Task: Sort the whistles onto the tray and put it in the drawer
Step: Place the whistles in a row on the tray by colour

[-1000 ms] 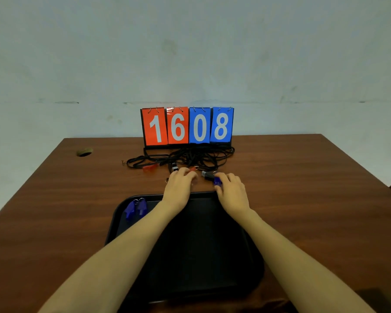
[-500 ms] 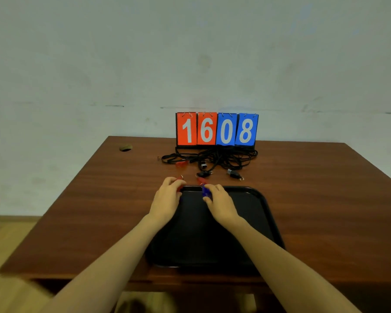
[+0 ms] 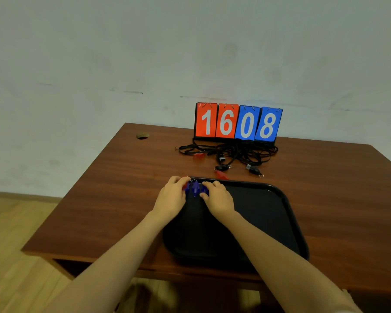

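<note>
A black tray [image 3: 280, 213] lies on the brown table, near its front edge. Both hands meet at the tray's far left corner. My left hand [image 3: 171, 197] is curled around a red whistle [image 3: 186, 185], only partly visible. My right hand [image 3: 217, 196] pinches a blue whistle [image 3: 204, 189]. Between the hands sit two more blue whistles [image 3: 194, 188] on the tray. Just beyond the tray's far rim lies another red whistle [image 3: 221, 175]. Black whistles [image 3: 254, 170] and a third red one [image 3: 198, 156] lie among tangled black lanyards [image 3: 230, 152].
A flip scoreboard [image 3: 237, 123] reading 1608 stands at the table's back edge, behind the lanyards. A cable hole [image 3: 142, 137] is at the table's back left. The table's front edge [image 3: 99, 259] is close below the tray; wooden floor lies to the left.
Both hands pulled back from the lanyard pile, each with a whistle, to the tray's far left corner. The camera view shifted left and farther from the table.
</note>
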A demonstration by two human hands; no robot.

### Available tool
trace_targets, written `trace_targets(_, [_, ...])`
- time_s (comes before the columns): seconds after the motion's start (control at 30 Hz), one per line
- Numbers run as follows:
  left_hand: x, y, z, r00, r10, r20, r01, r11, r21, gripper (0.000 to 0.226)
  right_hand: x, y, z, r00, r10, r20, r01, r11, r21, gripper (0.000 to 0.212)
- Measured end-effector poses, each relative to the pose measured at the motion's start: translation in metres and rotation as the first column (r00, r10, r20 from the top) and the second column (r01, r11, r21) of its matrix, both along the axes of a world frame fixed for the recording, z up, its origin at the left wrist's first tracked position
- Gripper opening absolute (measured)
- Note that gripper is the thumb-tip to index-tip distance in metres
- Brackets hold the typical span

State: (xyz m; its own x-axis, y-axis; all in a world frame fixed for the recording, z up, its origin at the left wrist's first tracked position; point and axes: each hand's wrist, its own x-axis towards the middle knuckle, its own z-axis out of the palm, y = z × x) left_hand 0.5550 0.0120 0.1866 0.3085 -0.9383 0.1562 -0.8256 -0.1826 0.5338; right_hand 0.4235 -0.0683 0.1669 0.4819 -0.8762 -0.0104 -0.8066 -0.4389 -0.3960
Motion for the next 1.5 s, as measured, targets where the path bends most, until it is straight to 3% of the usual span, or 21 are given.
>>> trace_targets(0.3, [-0.013,-0.006,0.005,0.999,-0.039,0.033,0.038,0.999,0.025,0.047,-0.008,-0.001,0.004,0.999,0.027,-0.03,-0.026,0.999,0.039,0.055])
trace_targets(0.5, [-0.045,-0.027,0.014,0.99,-0.123,0.066,0.116,0.988,0.102,0.051,-0.049,-0.007,0.012,0.998,-0.066,0.018,0.066,0.998,-0.001,0.053])
trace_targets(0.67, [-0.08,-0.051,0.011,0.882,-0.274,0.384,0.18,0.948,0.261,0.053,-0.089,-0.019,0.014,0.991,-0.133,-0.003,0.133,0.991,-0.016,0.042])
trace_targets(0.87, [-0.088,-0.058,-0.006,0.835,-0.375,0.403,0.191,0.884,0.428,0.057,-0.095,-0.023,0.012,0.998,-0.056,0.007,0.057,0.998,-0.022,0.032])
trace_targets(1.0, [-0.083,-0.046,-0.005,0.88,-0.283,0.381,0.161,0.933,0.321,0.072,-0.084,-0.022,0.01,0.999,-0.018,0.042,0.019,0.999,-0.029,0.032])
trace_targets(1.17, [-0.056,-0.028,-0.006,0.901,-0.161,0.403,0.108,0.983,0.15,0.058,-0.072,-0.016,0.01,0.998,0.037,0.043,-0.041,0.994,0.102,0.044])
trace_targets(1.27, [-0.042,-0.023,-0.011,0.881,-0.166,0.444,0.117,0.984,0.135,0.048,-0.067,-0.016,0.009,0.997,0.066,-0.035,-0.06,0.984,0.168,0.051])
trace_targets(1.5, [-0.042,-0.03,-0.018,0.846,-0.194,0.496,0.126,0.978,0.167,0.048,-0.049,-0.021,0.005,0.997,0.08,-0.007,-0.079,0.989,0.129,0.05])
